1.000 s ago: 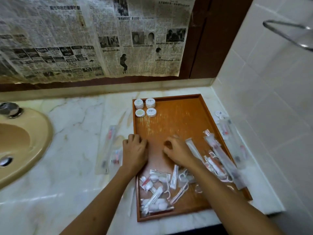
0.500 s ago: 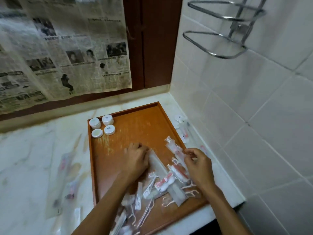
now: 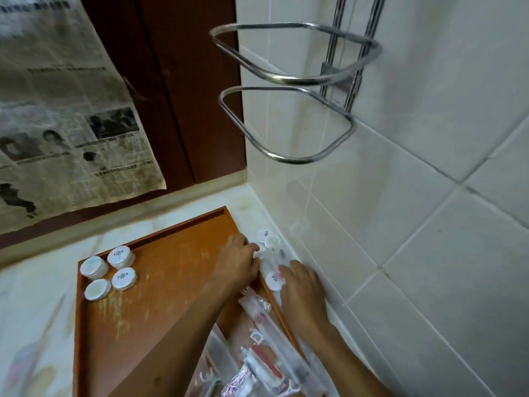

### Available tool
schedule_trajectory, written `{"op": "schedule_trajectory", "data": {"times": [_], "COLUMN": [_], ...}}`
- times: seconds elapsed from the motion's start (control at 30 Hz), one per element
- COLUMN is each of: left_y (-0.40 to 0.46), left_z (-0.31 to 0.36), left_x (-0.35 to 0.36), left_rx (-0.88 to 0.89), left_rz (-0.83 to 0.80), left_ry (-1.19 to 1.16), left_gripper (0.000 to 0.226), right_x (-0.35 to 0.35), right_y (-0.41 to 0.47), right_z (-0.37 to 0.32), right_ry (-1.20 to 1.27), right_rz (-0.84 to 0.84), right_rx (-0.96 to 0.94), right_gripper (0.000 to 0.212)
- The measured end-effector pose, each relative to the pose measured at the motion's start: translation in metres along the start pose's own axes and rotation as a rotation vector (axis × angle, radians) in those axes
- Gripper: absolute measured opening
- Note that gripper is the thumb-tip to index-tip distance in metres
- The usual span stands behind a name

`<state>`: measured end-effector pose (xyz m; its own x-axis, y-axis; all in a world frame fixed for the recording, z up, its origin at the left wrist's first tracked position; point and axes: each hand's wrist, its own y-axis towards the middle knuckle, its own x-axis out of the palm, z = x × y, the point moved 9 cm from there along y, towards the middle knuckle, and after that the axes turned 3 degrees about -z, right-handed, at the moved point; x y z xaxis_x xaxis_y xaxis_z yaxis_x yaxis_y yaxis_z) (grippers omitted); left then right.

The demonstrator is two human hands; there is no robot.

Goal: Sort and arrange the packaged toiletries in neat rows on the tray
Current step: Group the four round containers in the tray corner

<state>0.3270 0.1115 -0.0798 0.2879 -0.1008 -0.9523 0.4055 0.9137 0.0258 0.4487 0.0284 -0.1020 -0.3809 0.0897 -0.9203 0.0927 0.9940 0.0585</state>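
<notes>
marble counter (image 3: pixel 34 310): both hands (left (image 3: pixel 239 262), right (image 3: pixel 302 290)) beside tray (image 3: pixel 148 296)

Newspaper sheet (image 3: pixel 65 124) hangs on the back wall at upper left, print too blurred to read. Dark brown wooden panel (image 3: pixel 183 90) stands beside it, reaching the corner. White tiled wall (image 3: pixel 415 210) runs along the right. Two-ring chrome wire rack (image 3: pixel 289 90) is mounted on the tiles, rings projecting outward, one above the other. Pale marble countertop (image 3: pixel 34 305) below.
</notes>
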Motion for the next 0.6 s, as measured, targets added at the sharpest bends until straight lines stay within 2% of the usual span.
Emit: {"op": "schedule_trajectory", "data": {"times": [0.13, 0.2, 0.33, 0.47, 0.6], "left_y": [-0.003, -0.006, -0.009, -0.009, -0.006], "left_z": [-0.001, 0.005, 0.019, 0.024, 0.024], "left_x": [0.006, 0.005, 0.015, 0.031, 0.03], "left_rx": [0.006, 0.026, 0.028, -0.01, -0.025], "left_rz": [0.037, 0.058, -0.068, -0.208, -0.169], "left_ry": [-0.037, -0.027, 0.038, 0.095, 0.056], "left_gripper": [0.023, 0.023, 0.025, 0.026, 0.028], "right_x": [0.007, 0.001, -0.004, -0.015, -0.021], "right_y": [-0.029, -0.044, -0.061, -0.054, -0.028], "right_z": [0.025, 0.03, 0.036, 0.025, 0.016], "right_ry": [0.024, -0.023, -0.048, -0.033, 0.036], "right_rz": [0.072, 0.103, 0.086, 0.137, 0.212], "right_rx": [0.06, 0.066, 0.113, 0.051, -0.027], "right_gripper": [0.053, 0.053, 0.058, 0.039, 0.029]}}
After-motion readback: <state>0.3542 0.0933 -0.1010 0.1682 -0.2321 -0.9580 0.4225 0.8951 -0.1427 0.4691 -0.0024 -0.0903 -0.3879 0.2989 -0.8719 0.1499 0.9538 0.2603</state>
